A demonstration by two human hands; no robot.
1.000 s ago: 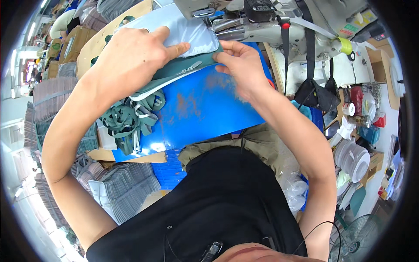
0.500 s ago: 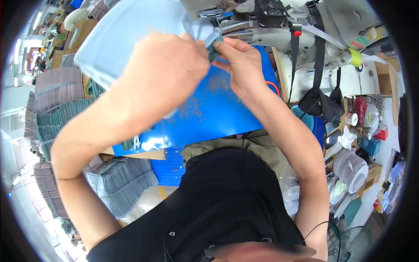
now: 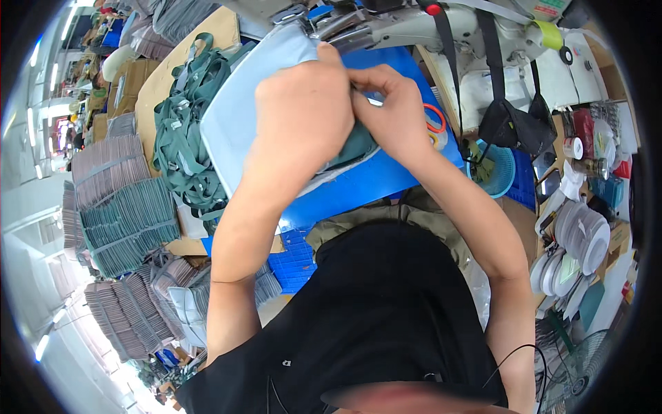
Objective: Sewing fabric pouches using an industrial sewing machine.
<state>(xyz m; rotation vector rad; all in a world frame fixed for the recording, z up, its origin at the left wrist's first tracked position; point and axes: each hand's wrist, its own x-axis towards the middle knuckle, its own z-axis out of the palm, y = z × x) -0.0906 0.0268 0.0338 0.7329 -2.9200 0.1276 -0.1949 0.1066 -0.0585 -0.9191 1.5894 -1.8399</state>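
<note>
- Find the light-blue fabric piece [image 3: 238, 114] on the blue bench [image 3: 415, 63], just on the wearer's side of the sewing machine [image 3: 407, 29], over green fabric [image 3: 357, 143].
- Trace its narrowed end pointing to the machine's metal parts, and its long axis, partly hidden, from there toward the wearer.
- See the left hand [image 3: 303, 110] curled over it near the machine; cannot tell its grip.
- See the right hand [image 3: 394, 110] beside, narrow at the fabric; cannot tell if pinching.
- Find bare room nearer the wearer than the machine, before an orange-red handle [image 3: 442, 114].
- Left of the machine, green straps [image 3: 185, 138] crowding the fabric's edge.
</note>
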